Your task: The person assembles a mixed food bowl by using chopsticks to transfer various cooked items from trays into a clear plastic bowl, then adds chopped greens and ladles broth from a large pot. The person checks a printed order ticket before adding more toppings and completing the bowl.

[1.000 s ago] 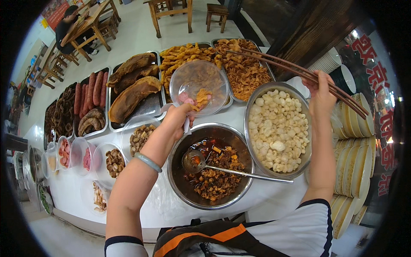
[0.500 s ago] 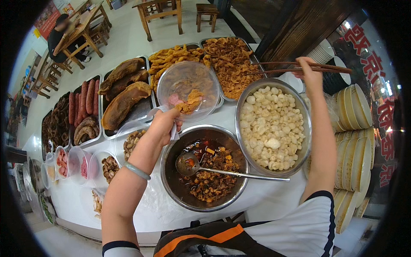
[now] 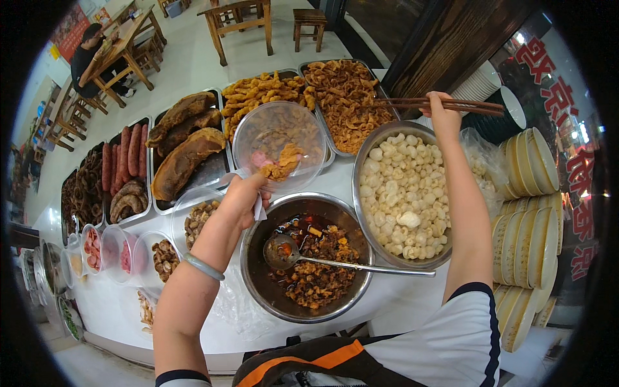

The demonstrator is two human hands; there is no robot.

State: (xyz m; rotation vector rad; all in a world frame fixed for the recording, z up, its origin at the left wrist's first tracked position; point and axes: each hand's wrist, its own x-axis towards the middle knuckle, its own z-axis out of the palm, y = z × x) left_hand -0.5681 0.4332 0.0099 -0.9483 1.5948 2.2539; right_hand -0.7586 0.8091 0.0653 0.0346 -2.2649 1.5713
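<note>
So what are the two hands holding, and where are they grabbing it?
The left hand grips the near rim of a clear round plastic bowl with some food in it. The right hand pinches long brown wooden chopsticks partway along their length.

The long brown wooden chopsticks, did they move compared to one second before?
Yes. The long brown wooden chopsticks swung from slanting across the tray of fried pieces to nearly level, past its right edge.

Bowl: my clear plastic bowl [image 3: 278,145] tilts toward me above the trays, fried bits inside.
Chopsticks: my dark chopsticks [image 3: 445,104] lie level over the fried-food tray.
</note>
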